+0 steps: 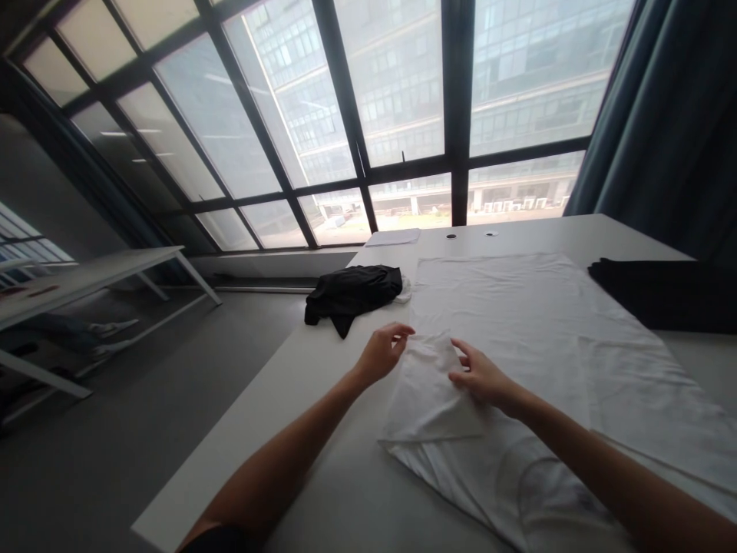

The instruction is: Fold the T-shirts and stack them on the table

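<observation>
Both my left hand (382, 358) and my right hand (482, 375) at wrinkly white cloth (431, 395), bottom cut off, any pinch unclear.

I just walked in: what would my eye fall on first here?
Probably the bright, dark-framed window across the back. Next, near the middle, the left hand and right hand at the white cloth spread over the pale table. Then the black cloth bundle, standing out on the table just beyond the left hand.

The head view looks down past hands (380, 355) (480, 374) toward windows (397, 84).
</observation>
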The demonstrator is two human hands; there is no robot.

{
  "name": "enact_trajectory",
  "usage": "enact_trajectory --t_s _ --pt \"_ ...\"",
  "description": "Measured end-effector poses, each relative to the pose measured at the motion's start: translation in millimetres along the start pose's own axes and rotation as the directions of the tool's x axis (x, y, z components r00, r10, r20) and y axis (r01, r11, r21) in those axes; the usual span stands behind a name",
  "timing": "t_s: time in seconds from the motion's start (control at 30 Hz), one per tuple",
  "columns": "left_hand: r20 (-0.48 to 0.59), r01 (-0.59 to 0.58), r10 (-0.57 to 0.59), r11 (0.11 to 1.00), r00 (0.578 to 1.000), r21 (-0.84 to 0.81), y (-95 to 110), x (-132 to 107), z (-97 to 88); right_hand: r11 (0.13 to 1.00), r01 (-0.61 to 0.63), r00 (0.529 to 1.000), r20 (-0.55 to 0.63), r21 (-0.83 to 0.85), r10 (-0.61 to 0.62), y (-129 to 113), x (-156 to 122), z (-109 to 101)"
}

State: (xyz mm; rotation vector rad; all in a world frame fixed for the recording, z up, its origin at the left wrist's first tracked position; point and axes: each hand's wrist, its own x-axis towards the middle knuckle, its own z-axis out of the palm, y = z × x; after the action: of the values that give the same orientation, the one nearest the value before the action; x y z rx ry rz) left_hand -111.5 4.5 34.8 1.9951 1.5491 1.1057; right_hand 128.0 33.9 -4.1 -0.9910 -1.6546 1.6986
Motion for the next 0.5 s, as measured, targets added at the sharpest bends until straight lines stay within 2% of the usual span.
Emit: enact_trajectory --t_s 0.07,0.13,0.23,0.3,0.37,0.43,0.5 --pt "0.031 -0.125 0.123 0.99 0.992 0.072 -14.7 -0.8 4.8 1.0 0.016 1.0 -0.018 0.024 -0.015 -3.1 -1.5 -0.3" --pt "0.15 -0.219 0.2 0.969 0.968 0.117 -24.8 -5.5 11.4 0.998 0.028 0.998 -0.062 0.061 -0.024 -5.4 -1.0 -1.8" --pt "0.344 -0.264 0.178 0.938 0.922 0.223 -32.6 -12.4 17.2 0.999 0.016 0.986 -0.165 0.035 -0.01 -4.5 2.5 -5.8" --pt "0.415 -0.259 0.126 0.923 0.901 0.284 -35.1 -14.4 17.8 0.996 -0.021 0.976 -0.216 -0.082 0.003 -1.5 4.7 -8.3" --pt "0.434 -0.259 0.106 0.914 0.895 0.311 -36.7 -14.7 17.4 0.968 -0.037 0.971 -0.237 -0.247 -0.024 1.6 5.1 -9.9" --pt "0.427 -0.263 0.111 0.911 0.898 0.316 -37.3 -14.5 17.2 0.915 -0.021 0.971 -0.226 -0.404 -0.078 3.0 3.3 -10.3" --pt "0.42 -0.266 0.115 0.91 0.9 0.319 -37.0 -14.2 17.4 0.872 0.023 0.978 -0.17 -0.488 -0.12 1.9 -0.1 -9.7"
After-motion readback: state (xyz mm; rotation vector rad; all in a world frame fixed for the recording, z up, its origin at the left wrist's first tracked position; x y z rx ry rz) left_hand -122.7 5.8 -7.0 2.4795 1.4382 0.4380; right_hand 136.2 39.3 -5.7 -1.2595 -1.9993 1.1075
